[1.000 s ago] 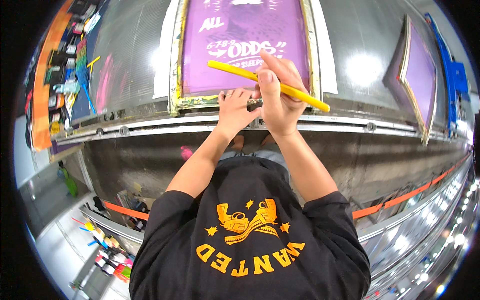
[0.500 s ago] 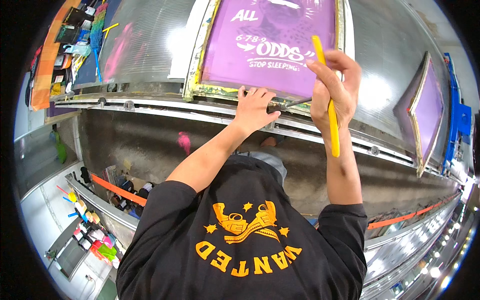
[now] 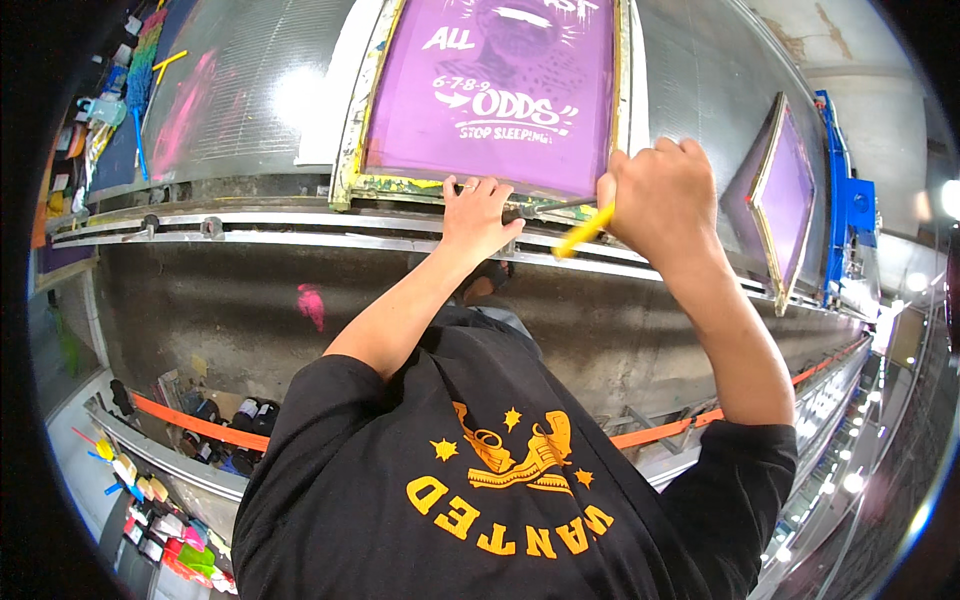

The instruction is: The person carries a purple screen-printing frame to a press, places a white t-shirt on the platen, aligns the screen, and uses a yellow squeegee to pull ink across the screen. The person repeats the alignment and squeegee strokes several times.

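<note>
In front of me lies a screen-printing frame [image 3: 410, 187], its edges stained with ink, holding a purple mesh [image 3: 420, 140] with white lettering. Across the near edge of the frame my left hand [image 3: 476, 215] rests with fingers spread and thumb apart, a ring on one finger. My right hand [image 3: 665, 200] is closed in a fist around a yellow T-handled wrench [image 3: 582, 236]; one end of the bar sticks out toward the lower left. Its grey shaft runs left from the fist to a dark tip beside my left thumb. What the tip engages is hidden.
A metal rail [image 3: 290, 230] runs along the table's near edge. At the right another purple screen [image 3: 785, 200] leans upright. At the far left lie another yellow T-shaped tool [image 3: 170, 61] and a rainbow duster [image 3: 147, 65]. Behind me is an orange bar [image 3: 200, 424].
My right hand has closed from a looser hold into a fist and turned, swinging the yellow bar from upright to slanting lower left. My left hand stays on the frame edge. The view has shifted.
</note>
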### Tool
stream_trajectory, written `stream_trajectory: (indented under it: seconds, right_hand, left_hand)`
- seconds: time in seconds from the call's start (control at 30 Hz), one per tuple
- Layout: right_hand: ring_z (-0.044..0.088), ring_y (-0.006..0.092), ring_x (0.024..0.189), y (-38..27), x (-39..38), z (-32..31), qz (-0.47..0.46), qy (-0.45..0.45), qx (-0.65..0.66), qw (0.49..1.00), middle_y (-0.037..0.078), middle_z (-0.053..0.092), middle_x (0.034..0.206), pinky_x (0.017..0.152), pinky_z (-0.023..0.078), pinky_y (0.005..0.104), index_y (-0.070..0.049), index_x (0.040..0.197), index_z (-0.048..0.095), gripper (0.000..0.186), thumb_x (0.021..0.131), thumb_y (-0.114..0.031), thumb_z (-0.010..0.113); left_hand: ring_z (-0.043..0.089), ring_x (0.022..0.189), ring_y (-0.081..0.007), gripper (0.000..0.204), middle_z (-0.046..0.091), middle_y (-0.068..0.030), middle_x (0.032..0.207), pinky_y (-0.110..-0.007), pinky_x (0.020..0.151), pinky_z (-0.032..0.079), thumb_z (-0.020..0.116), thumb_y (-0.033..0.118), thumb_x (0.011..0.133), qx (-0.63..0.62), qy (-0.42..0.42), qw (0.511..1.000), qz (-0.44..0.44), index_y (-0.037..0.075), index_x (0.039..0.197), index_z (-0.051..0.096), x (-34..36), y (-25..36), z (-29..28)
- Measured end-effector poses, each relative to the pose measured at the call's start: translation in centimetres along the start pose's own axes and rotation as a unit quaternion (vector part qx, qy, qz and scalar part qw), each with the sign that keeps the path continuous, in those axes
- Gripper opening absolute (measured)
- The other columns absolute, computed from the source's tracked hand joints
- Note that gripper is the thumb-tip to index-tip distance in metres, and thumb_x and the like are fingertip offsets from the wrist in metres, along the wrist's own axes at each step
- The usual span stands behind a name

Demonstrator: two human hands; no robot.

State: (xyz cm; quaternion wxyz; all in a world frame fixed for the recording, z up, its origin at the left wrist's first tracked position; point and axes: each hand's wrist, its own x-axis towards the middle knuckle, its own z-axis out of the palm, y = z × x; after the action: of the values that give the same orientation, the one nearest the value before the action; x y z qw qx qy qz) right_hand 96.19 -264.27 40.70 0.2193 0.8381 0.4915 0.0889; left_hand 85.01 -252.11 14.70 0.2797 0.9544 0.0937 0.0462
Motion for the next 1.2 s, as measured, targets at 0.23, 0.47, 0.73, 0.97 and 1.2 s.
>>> stream_trajectory:
  seconds: [0.23,0.47,0.73,0.97,1.2]
  right_hand:
    - [0.066,0.031,0.064,-0.2,0.0,-1.2,0.027,0.026,0.228,0.973,0.008,0.068,0.065,0.07,0.047,0.0409,-0.011,0.091,0.076,0.009,0.089,-0.018,0.07]
    - [0.065,0.0291,0.076,1.2,-2.4,-5.2,0.074,-0.015,0.423,0.903,0.012,0.068,0.08,0.073,0.049,0.0395,-0.004,0.102,0.076,0.018,0.084,-0.007,0.073]
    - [0.065,0.0321,0.081,-1.6,-1.9,-3.0,0.046,-0.005,0.432,0.901,0.013,0.067,0.081,0.078,0.05,0.0413,-0.002,0.099,0.073,0.016,0.084,-0.002,0.067]
    - [0.064,0.0308,0.08,-1.1,-2.6,-2.2,0.053,0.0,0.418,0.907,0.011,0.066,0.079,0.078,0.05,0.0408,-0.003,0.099,0.074,0.018,0.082,-0.002,0.068]
    - [0.062,0.0299,0.078,-0.8,-2.7,-1.7,0.057,0.008,0.423,0.904,0.01,0.065,0.077,0.076,0.049,0.0393,-0.004,0.098,0.075,0.02,0.08,0.0,0.069]
  left_hand:
    - [0.056,0.13,-0.0268,0.073,0.064,-0.0072,0.133,-0.06,0.113,0.028,0.078,0.055,0.079,-0.027,-0.022,0.999,0.024,0.011,0.136,0.063,-0.3,-0.5,-0.6]
    - [0.046,0.145,-0.0317,0.11,0.055,-0.0164,0.152,-0.046,0.122,0.023,0.079,0.065,0.074,-0.152,-0.078,0.981,0.098,0.005,0.158,0.04,-0.4,-5.5,-2.0]
    - [0.046,0.145,-0.0326,0.116,0.057,-0.0187,0.15,-0.047,0.123,0.022,0.074,0.075,0.074,-0.155,-0.071,0.983,0.068,0.005,0.158,0.039,-0.7,-4.7,-2.1]
    - [0.046,0.145,-0.0315,0.108,0.056,-0.0176,0.15,-0.047,0.123,0.023,0.078,0.069,0.075,-0.175,-0.065,0.98,0.066,0.006,0.156,0.044,-0.7,-4.9,-1.9]
    - [0.048,0.143,-0.031,0.102,0.057,-0.0175,0.149,-0.046,0.123,0.024,0.078,0.065,0.077,-0.191,-0.066,0.977,0.066,0.006,0.154,0.048,-0.7,-5.2,-2.0]
